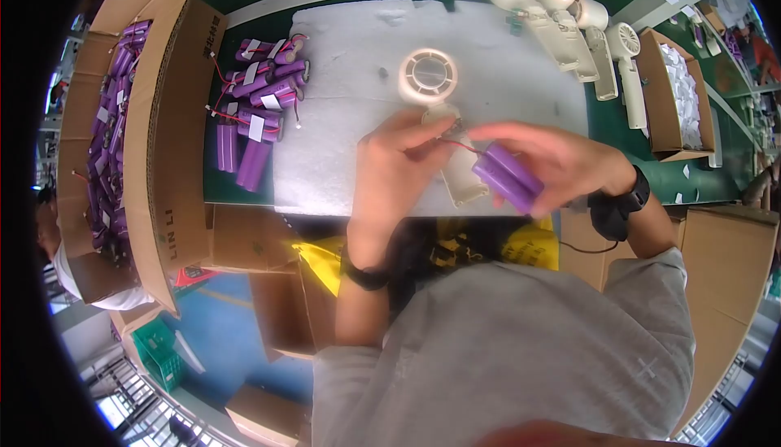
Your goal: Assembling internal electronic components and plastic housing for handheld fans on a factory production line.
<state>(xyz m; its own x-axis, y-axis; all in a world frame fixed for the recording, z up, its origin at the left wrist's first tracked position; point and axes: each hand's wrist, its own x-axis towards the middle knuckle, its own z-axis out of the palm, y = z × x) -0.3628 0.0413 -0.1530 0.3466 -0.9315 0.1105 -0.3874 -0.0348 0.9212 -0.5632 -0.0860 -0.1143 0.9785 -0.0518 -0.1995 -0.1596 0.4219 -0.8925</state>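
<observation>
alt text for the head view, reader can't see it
A person's right hand holds a purple battery pack, its red wire running toward the left hand, over a pale fan shell on a white foam sheet. More battery packs lie at left beside a cardboard box of them, with other fan shells at upper right.

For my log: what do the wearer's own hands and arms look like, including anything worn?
The left hand and right hand are gloveless. On the left is a black wristband; on the right, a bulkier black strap with a rounded black piece. A thin dark cable shows nearby, its attachment unclear. The grey shirt has loose, short sleeves.
</observation>
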